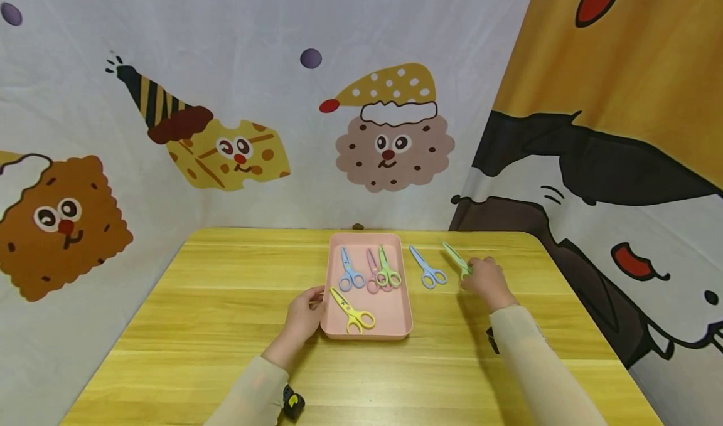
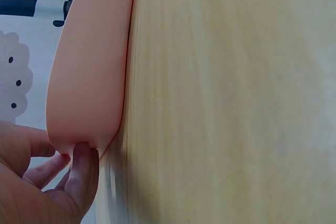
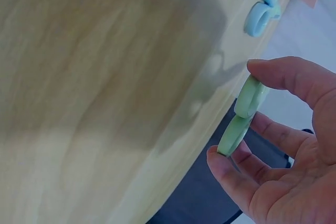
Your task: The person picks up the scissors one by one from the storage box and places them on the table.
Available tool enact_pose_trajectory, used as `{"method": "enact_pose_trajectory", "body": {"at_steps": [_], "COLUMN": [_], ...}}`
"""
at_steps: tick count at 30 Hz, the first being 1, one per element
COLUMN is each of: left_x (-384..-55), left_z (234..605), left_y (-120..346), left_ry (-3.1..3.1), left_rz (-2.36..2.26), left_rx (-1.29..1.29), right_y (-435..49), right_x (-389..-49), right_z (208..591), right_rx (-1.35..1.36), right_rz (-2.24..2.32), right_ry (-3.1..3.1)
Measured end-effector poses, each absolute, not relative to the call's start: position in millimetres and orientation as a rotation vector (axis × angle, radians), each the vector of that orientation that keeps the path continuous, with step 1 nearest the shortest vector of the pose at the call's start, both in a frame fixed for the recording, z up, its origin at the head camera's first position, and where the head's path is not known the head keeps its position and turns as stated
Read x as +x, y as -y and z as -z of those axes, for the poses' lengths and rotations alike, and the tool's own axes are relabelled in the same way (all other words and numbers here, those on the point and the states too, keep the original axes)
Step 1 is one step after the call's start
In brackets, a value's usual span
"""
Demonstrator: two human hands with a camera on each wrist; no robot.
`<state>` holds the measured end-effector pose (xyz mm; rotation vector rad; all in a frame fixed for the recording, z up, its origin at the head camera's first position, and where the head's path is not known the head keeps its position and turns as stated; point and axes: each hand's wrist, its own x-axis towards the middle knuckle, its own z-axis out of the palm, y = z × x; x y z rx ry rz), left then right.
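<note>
Well — tray (image 1: 391,318), loose blue scissors (image 1: 423,265) btwn hands (image 1: 302,318) (image 1: 490,283).

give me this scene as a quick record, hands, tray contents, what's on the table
left hand: grips the pink tray at its left side
right hand: pinches green scissors by the handles
in tray: blue scissors, yellow scissors, pink scissors, second green scissors
overlap: second green scissors partly over the pink pair
on table: tray, second blue scissors right of it
</note>
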<state>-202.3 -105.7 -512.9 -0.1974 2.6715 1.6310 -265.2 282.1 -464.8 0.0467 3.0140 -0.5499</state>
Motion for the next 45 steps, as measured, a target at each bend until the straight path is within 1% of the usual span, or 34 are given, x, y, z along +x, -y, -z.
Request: {"method": "enact_pose_trajectory", "body": {"at_steps": [20,45], "left_x": [-201,-202], "left_z": [514,512], "left_y": [106,106], "left_ry": [-2.676,-2.672], "left_rz": [-1.631,-1.636], "left_rx": [-0.184,-0.183], "right_y": [-298,-303], "right_x": [-269,-278], "right_z": [480,487], "right_rx": [0.163,0.122], "right_rz": [0.561,0.544], "right_ry": [-2.938,-2.922]}}
